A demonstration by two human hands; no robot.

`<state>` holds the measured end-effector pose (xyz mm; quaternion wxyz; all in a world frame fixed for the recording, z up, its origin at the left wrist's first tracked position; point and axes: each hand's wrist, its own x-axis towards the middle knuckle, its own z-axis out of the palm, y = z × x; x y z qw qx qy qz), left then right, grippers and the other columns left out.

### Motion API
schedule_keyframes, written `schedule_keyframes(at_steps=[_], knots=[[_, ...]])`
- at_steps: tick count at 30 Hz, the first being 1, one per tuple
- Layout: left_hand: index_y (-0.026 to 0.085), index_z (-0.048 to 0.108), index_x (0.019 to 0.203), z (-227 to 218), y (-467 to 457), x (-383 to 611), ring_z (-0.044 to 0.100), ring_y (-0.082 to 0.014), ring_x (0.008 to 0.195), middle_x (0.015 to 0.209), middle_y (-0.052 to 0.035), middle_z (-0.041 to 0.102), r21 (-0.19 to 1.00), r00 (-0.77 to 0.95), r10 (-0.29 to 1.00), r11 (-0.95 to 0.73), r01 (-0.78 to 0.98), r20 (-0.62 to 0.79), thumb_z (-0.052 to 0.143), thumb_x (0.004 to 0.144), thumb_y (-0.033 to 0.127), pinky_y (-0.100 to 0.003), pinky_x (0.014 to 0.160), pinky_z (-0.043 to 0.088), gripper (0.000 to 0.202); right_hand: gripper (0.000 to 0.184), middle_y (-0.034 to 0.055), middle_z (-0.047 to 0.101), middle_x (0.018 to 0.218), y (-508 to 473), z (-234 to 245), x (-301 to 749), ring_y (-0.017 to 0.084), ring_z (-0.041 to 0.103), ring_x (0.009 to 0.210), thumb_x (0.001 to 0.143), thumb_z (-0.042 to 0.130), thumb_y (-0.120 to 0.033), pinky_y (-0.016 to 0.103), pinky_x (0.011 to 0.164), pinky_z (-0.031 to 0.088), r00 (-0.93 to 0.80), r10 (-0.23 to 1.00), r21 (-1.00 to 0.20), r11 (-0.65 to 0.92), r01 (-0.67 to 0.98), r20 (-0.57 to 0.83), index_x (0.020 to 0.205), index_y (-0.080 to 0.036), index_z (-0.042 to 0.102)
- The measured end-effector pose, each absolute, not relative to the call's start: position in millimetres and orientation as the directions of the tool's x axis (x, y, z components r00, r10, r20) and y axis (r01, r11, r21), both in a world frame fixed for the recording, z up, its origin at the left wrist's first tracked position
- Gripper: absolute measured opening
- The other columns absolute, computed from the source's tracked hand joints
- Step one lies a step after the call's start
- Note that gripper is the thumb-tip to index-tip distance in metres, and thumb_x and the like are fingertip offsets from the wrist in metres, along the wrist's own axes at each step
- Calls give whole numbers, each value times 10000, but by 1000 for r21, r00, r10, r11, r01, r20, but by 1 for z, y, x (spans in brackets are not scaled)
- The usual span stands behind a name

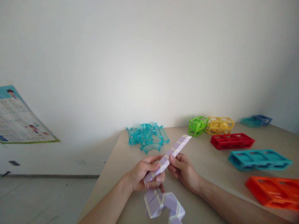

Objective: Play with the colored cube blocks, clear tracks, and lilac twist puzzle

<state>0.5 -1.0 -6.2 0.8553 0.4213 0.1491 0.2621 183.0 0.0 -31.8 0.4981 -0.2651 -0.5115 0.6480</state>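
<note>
A lilac and white snake cube puzzle (178, 146) is held over the table in both hands. One stretch of it is straight and slants up to the right; another bends and hangs below the hands, cut off by the bottom edge of the view. My left hand (145, 174) is closed round the lower part of the straight stretch, thumb on top. My right hand (183, 171) pinches the middle of that stretch between thumb and fingers. Part of the puzzle behind the left fingers is hidden.
Clear teal plastic pieces (147, 137) lie in a heap at the back. Along the right stand green (198, 126), yellow (220, 125), red (232, 141), teal (259, 159) and orange (273, 191) frame blocks. A blue block (263, 119) sits in the far corner. The wall bounds the table (109, 171) behind.
</note>
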Motion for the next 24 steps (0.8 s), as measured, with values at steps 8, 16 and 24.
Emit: schedule_keyframes(at_steps=[8,16,24], knots=[[86,581,1132,-6,3,2,690,-249,775,846,-159,697,781,708,702,481,-400,-70,588,796,171,-335,713,508,346,446,-44,435,466,6,-31,185,48,341,373,844,591,-524,211,385,186,-95,982,-908,111,-404,162,613,-157,484],[63,595,1061,-10,9,1,703,-245,823,940,-185,704,764,522,847,401,-505,-99,614,794,100,-292,704,523,270,395,-34,504,515,8,-25,186,73,396,425,775,674,-525,184,370,267,32,992,-914,124,-385,121,795,-152,546],[104,595,1044,-8,6,5,702,-219,736,835,-111,687,751,584,809,425,-504,-66,667,753,87,-348,748,537,301,431,-27,587,627,0,-24,179,84,471,463,744,743,-414,186,405,326,-212,969,-910,24,-415,123,1044,-173,549]])
